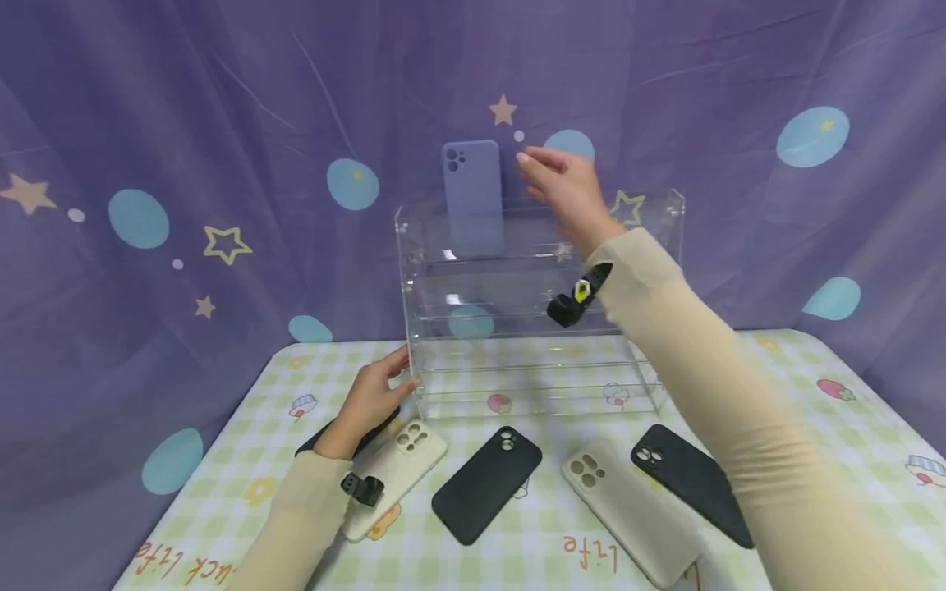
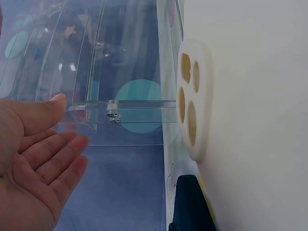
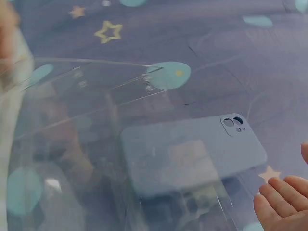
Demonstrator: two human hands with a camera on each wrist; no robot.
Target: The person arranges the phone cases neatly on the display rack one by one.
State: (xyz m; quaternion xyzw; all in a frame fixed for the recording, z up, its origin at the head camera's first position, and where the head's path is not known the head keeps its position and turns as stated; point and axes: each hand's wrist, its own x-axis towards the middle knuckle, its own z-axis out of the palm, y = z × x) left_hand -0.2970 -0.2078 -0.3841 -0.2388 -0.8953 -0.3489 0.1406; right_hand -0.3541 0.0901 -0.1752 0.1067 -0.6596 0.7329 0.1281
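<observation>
A lavender-blue phone case [image 1: 475, 201] stands upright on the top tier of a clear acrylic display rack [image 1: 526, 361]. To its right, my right hand [image 1: 565, 185] is raised, thumb and fingertips close together, apart from the case. In the right wrist view, the straight fingers [image 3: 284, 202] show nothing held. My left hand [image 1: 372, 398] is at the rack's left side panel. In the left wrist view, its thumb [image 2: 43, 115] lies near the panel's edge and the loosely bent fingers sit apart from the thumb; contact is hard to tell.
On the checked tablecloth [image 1: 259, 443] in front of the rack lie a cream phone case [image 1: 402, 476], a black phone case [image 1: 488, 484], a beige phone case [image 1: 636, 513] and another black phone case [image 1: 695, 484]. A dark case [image 1: 380, 428] is partly hidden behind my left wrist. A purple curtain [image 1: 244, 123] hangs behind.
</observation>
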